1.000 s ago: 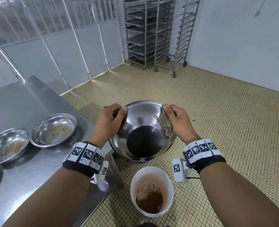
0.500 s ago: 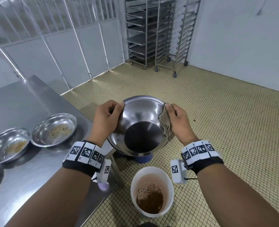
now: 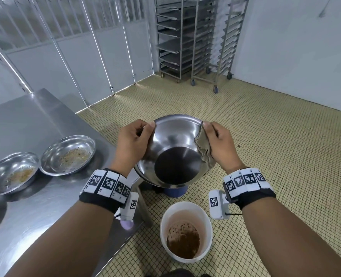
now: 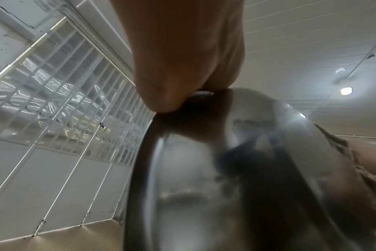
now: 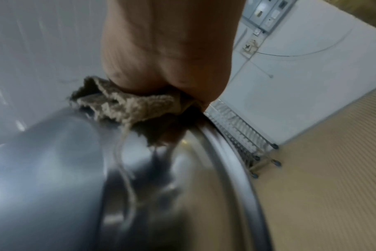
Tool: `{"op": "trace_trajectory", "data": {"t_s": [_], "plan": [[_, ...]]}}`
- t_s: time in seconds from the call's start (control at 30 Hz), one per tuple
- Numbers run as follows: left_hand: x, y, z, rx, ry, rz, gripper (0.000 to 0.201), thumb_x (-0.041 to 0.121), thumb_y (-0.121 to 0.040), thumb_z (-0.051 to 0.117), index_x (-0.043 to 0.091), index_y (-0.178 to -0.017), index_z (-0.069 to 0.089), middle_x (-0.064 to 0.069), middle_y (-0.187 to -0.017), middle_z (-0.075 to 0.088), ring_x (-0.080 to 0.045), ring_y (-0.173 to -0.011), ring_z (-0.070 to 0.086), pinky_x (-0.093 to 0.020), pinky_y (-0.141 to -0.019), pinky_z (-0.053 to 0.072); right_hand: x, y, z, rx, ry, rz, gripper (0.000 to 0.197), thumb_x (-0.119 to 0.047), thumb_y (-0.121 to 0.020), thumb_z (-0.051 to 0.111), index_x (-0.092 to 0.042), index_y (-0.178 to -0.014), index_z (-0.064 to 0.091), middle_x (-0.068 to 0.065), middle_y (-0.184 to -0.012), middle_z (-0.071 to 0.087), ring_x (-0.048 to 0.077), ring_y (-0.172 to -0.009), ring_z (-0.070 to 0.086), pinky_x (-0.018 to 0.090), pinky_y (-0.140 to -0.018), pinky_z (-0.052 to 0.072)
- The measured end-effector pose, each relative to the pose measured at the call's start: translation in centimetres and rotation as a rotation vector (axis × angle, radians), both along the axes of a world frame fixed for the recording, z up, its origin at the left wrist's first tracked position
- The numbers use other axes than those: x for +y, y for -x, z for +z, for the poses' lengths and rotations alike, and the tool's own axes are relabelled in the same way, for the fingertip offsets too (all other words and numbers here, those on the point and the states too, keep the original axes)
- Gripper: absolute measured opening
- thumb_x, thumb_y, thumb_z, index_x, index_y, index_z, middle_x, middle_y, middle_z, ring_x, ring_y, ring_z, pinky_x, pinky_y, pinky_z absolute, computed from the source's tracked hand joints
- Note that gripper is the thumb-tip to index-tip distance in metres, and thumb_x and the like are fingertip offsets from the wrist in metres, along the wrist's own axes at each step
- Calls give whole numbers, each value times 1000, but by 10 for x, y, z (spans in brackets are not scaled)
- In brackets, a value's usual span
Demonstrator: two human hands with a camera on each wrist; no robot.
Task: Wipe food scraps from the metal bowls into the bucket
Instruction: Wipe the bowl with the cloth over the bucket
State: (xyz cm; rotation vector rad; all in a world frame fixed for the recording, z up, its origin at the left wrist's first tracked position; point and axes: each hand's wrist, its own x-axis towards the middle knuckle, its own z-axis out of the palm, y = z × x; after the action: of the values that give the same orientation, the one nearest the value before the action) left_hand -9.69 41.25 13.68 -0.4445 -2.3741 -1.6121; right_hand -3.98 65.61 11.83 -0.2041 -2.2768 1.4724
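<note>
Over the last second the bowl [image 3: 173, 150] has risen a little and tipped further toward the person, so its mouth now shows more fully and its inside looks clean, with no scraps visible. The left hand [image 3: 132, 145] grips the rim at about 9 o'clock, thumb inside; the right hand [image 3: 220, 145] grips the rim at 3 o'clock, pinching a frayed brown cloth [image 3: 204, 151] against the metal. The bowl hangs in the air above the floor, with the white bucket [image 3: 185, 232] below it at 6 o'clock, brown scraps already inside. This bowl seems finished and probably ready to set aside. Two more bowls [image 3: 68, 154] [image 3: 10, 172] with crumbs wait on the table [image 3: 35, 216] at 9 o'clock.
</note>
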Motion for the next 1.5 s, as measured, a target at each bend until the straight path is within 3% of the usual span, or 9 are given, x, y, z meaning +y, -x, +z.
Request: {"op": "trace_trajectory", "data": {"t_s": [0.3,0.53,0.67,0.8,1.03,1.17,1.3,1.37,1.5], "plan": [[-2,2,4,-50,-170,81,38,31,-103,63,16,-69,59,7,-51,48,-8,-48,39,-23,-44,31,7,-4,-11,-3,218,-52,43,-44,-107,46,-14,-85,66,4,-80,68,12,-73,65,33,-75,54],[0,0,16,46,237,-93,41,36,-101,63,11,-69,63,3,-56,55,-1,-48,45,-12,-49,37,2,1,26,20,-234,83,37,-52,-102,51,-24,-85,66,-5,-76,64,9,-68,57,23,-67,46],[3,-1,15,-3,55,-53,43,38,-98,69,3,-72,65,-14,-58,59,-14,-50,49,-26,-49,42,0,-2,20,57,-119,63,34,-51,-102,53,-26,-81,65,-6,-73,63,10,-66,58,27,-66,47],[-6,0,8,-99,-151,17,43,32,-101,67,9,-65,58,11,-47,49,-6,-44,42,-20,-43,36,7,-11,-9,-47,151,10,48,-58,-102,46,-16,-93,68,11,-90,72,28,-85,71,47,-85,58],[-2,-11,9,-105,-102,-70,46,34,-101,65,1,-70,58,-3,-51,53,-19,-44,47,-28,-39,39,6,-2,16,50,-129,59,37,-49,-105,47,-25,-82,63,1,-76,63,14,-70,58,32,-70,48],[-8,-4,6,-120,-287,131,48,34,-103,62,-3,-72,56,-3,-56,44,-16,-54,40,-28,-48,32,11,-7,-3,9,123,7,48,-51,-106,42,-14,-88,66,10,-88,70,19,-80,67,37,-79,55],[-9,-1,5,-84,-61,129,29,28,-107,54,12,-86,66,3,-71,59,-13,-69,53,-29,-63,41,7,-14,-4,8,116,-45,48,-51,-106,41,-13,-88,63,9,-82,68,7,-65,65,25,-63,54],[-6,1,4,-113,50,84,27,39,-103,55,18,-99,71,4,-84,70,-17,-82,64,-32,-76,50,2,-13,7,67,-27,-52,46,-49,-106,42,-14,-85,62,2,-75,63,2,-59,57,19,-57,47],[9,-6,6,-262,119,31,77,78,-87,44,13,-119,69,-11,-112,73,-31,-110,67,-50,-102,53,-11,-7,14,115,-460,19,43,-54,-104,41,-19,-88,58,-7,-68,58,11,-60,56,27,-53,44]]}}
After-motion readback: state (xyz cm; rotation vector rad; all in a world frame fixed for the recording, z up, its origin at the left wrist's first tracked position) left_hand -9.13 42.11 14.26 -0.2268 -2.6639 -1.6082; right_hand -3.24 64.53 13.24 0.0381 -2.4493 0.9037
